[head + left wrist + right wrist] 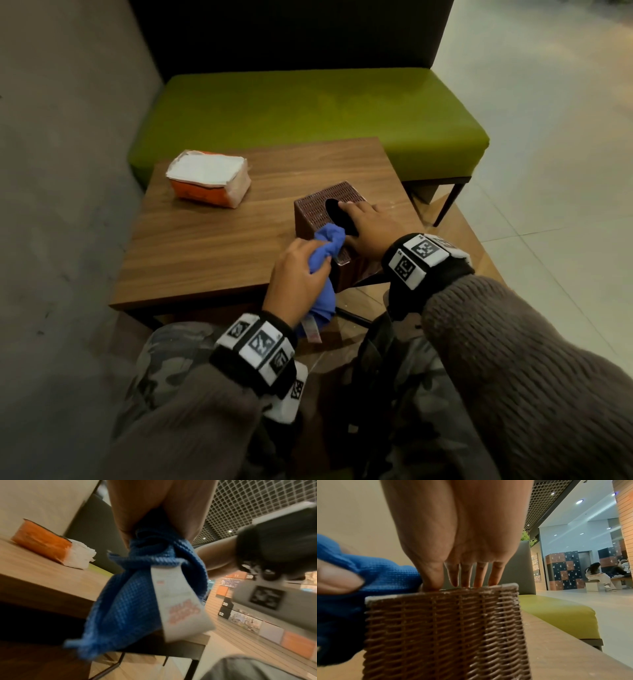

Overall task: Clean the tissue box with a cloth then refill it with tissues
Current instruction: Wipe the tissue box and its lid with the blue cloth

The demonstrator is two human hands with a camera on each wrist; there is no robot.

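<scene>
My left hand (pixel 297 270) squeezes the soft blue cloth (pixel 327 240) against the near top corner of the tissue box (pixel 320 202), in the middle of the frame. My right hand (pixel 368 222) lies flat on its top, fingers straight. The box looks stiff, bumpy and light, so I hold it from above. It stands upright with its hole facing up. It looks almost square, so no side looks longest.
</scene>
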